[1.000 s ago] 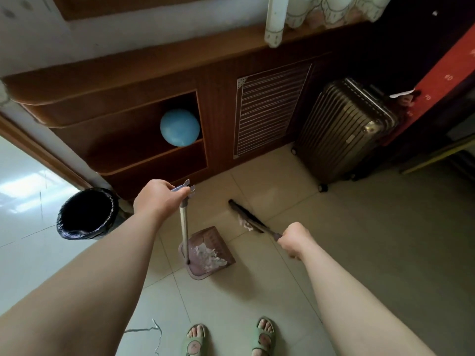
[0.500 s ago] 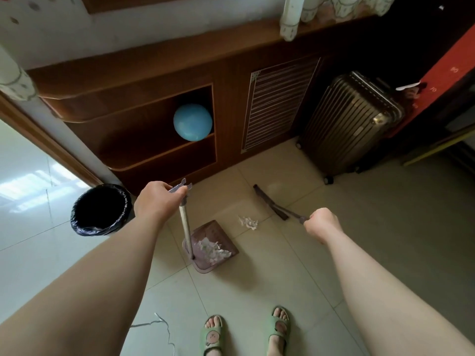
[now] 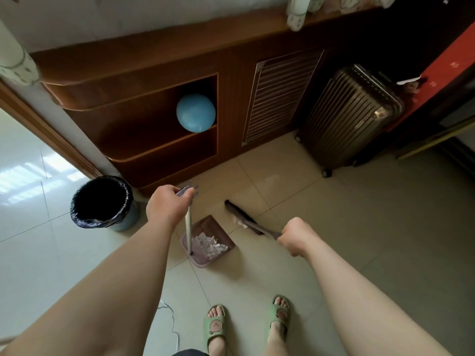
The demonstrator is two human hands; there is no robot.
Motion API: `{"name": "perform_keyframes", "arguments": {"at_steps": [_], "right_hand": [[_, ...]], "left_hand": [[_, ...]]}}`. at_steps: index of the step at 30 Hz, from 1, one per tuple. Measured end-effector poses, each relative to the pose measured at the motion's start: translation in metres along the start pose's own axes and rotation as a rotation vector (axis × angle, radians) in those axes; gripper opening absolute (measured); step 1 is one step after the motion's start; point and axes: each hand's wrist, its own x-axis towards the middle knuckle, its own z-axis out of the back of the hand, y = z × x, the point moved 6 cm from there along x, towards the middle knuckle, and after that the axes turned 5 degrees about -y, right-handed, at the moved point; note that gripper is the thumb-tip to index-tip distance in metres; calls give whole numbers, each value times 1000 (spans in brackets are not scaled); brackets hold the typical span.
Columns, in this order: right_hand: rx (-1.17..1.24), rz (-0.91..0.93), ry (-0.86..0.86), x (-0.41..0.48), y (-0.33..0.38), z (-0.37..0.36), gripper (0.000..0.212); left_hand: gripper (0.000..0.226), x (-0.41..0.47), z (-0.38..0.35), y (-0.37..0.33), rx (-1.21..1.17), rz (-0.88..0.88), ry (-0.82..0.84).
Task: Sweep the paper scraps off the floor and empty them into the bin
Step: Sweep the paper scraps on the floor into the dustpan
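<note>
A brownish dustpan (image 3: pixel 221 246) stands on the tiled floor, with a heap of white paper scraps (image 3: pixel 208 244) inside it. My left hand (image 3: pixel 168 205) is shut on the top of its long upright handle (image 3: pixel 188 231). My right hand (image 3: pixel 298 235) grips the handle of a dark broom (image 3: pixel 243 218), whose head rests on the floor just right of the pan. A small clump of scraps (image 3: pixel 239 221) lies against the bristles. The bin (image 3: pixel 101 202), lined with a black bag, stands open at the left of the pan.
A wooden cabinet (image 3: pixel 159 140) with a blue ball (image 3: pixel 195 112) on its shelf runs along the wall. A ribbed suitcase (image 3: pixel 349 116) stands at the right. A thin white cord (image 3: pixel 169 322) lies on the floor by my sandalled feet (image 3: pixel 216 323).
The broom swung out to the right, then came back toward the dustpan, pushing the loose scraps ahead of it. The dustpan has stayed in place.
</note>
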Motion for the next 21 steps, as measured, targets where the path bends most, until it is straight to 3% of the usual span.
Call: {"name": "perform_keyframes", "arguments": {"at_steps": [6, 13, 21], "right_hand": [[28, 29, 59, -33, 32, 16, 22], [133, -12, -78, -45, 23, 74, 14], [84, -39, -157, -7, 24, 50, 10]], "left_hand": [[36, 2, 5, 20, -22, 37, 33], [40, 4, 7, 45, -33, 72, 110], [43, 6, 8, 69, 11, 105, 194]]}}
